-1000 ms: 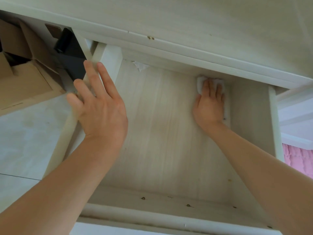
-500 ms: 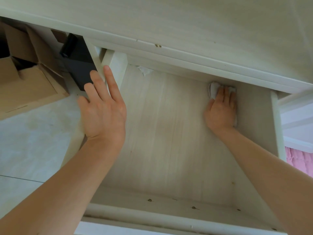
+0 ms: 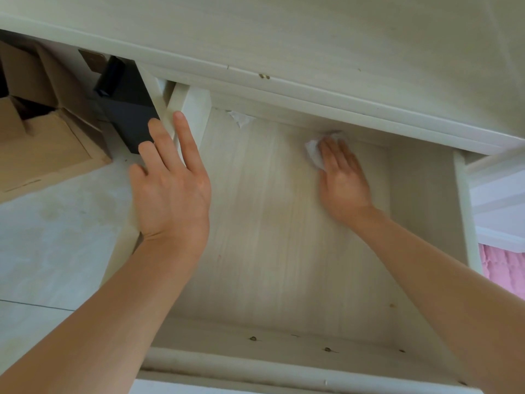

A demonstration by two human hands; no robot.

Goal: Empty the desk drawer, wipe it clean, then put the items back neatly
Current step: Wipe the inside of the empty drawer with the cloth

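Since the earlier frames, the right hand (image 3: 342, 180) and the white wipe (image 3: 314, 153) under it have been shifted left along the far edge of the drawer (image 3: 284, 251), away from the far right corner toward the middle; motion blur is seen on that hand. The wipe is pressed flat against the drawer floor by straight fingers, bunched at the fingertips and sticking out on the left side. The left hand (image 3: 173, 189) is held over the drawer's left wall with fingers straight and slightly spread, nothing gripped; contact with the wall cannot be confirmed. The drawer is pulled out from under the desk top (image 3: 312, 38) and no items are seen inside, only a small torn white scrap (image 3: 240, 118) at the far left of the floor. A black box (image 3: 125, 109) and cardboard boxes (image 3: 42, 143) are seen on the floor to the left.
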